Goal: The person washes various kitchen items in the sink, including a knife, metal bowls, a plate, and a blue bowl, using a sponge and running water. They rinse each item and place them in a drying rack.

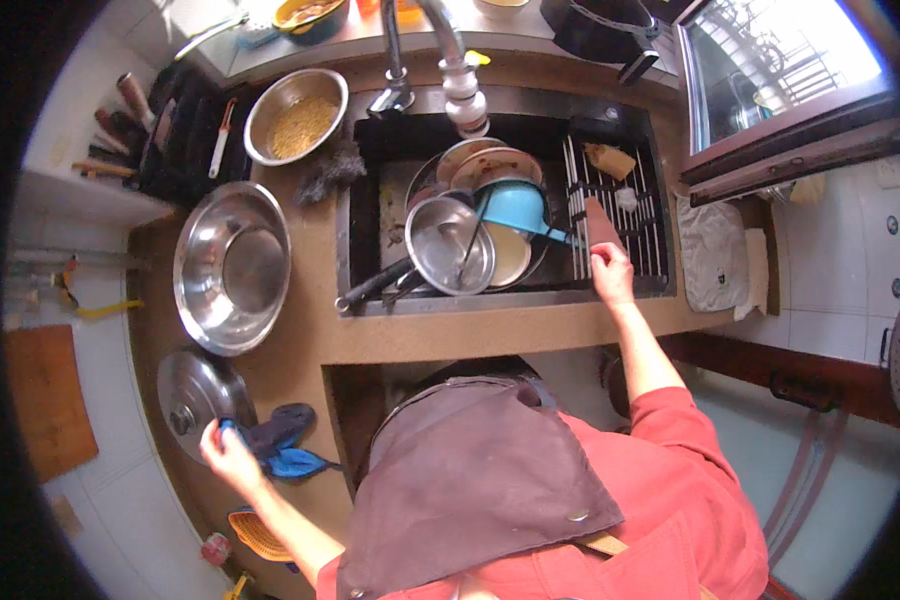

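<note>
At the left counter my left hand [229,455] pinches a blue and dark grey cloth [289,442], beside a steel pot lid [195,397]. My right hand [611,274] grips the end of a flat reddish-brown piece [600,221], perhaps a cloth or pad, over the metal drying rack [651,240]. Inside the sink [394,202] is a stack of dirty dishes. A steel saucepan [442,244] with a black handle leans there, next to a light-blue plastic strainer or dipper [511,202]. Soiled plates [499,166] and a pale bowl [510,255] show around them.
A large steel basin [232,266] and a steel bowl of yellowish grains or beans [304,124] stand left of the sink. A dark steel-wool scourer [334,176] lies between. A knife block [180,142] holds several knives. The faucet [461,90] overhangs the sink; an open window sash [787,97] juts in at right.
</note>
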### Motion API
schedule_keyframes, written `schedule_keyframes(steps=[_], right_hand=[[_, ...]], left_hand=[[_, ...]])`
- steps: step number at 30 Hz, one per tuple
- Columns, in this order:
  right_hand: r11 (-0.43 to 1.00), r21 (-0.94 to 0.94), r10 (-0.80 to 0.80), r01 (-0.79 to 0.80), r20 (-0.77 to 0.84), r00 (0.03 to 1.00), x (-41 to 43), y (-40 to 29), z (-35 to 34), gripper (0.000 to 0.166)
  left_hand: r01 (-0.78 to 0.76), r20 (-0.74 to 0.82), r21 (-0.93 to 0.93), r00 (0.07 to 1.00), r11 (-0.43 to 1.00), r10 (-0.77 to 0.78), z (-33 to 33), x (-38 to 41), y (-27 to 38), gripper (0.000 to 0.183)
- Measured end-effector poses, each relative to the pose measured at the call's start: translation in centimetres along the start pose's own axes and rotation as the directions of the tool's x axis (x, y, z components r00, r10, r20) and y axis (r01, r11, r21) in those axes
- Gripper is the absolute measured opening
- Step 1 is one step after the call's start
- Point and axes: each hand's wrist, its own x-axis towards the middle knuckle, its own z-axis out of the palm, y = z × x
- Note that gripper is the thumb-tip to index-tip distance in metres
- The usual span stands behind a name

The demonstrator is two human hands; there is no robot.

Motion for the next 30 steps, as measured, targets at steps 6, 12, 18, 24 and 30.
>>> schedule_keyframes(steps=[6, 12, 18, 24, 30], right_hand=[[0.881, -0.449, 0.169, -0.148, 0.006, 0.986, 6.3, 8.2, 0.3, 0.046], [0.746, -0.602, 0.415, -0.284, 0.087, 0.906, 7.6, 7.0, 0.3, 0.035], [0.974, 0.097, 0.21, -0.206, -0.033, 0.977, 9.4, 3.5, -3.7, 0.013], [0.624, 0.712, 0.172, -0.321, 0.276, 0.946, 7.5, -8.4, -3.9, 0.017], [0.741, 0.51, -0.014, -0.437, 0.662, 0.749, 3.1, -14.3, 3.3, 0.019]], left_hand=[[-0.134, 0.515, -0.055, 0.845, 0.989, 0.143, 12.7, -3.3, 18.8, 0.026], [-0.22, 0.703, -0.113, 0.672, 0.969, 0.234, 17.8, -4.4, 23.7, 0.032], [-0.183, 0.762, -0.273, 0.557, 0.944, 0.329, 22.0, -3.4, 25.6, 0.03], [0.186, 0.942, -0.337, 0.069, 0.923, 0.33, 27.8, -4.7, 29.4, 0.04], [0.959, 0.843, 0.284, -0.253, 0.006, 0.474, 30.6, -7.9, 27.8, 0.045]])
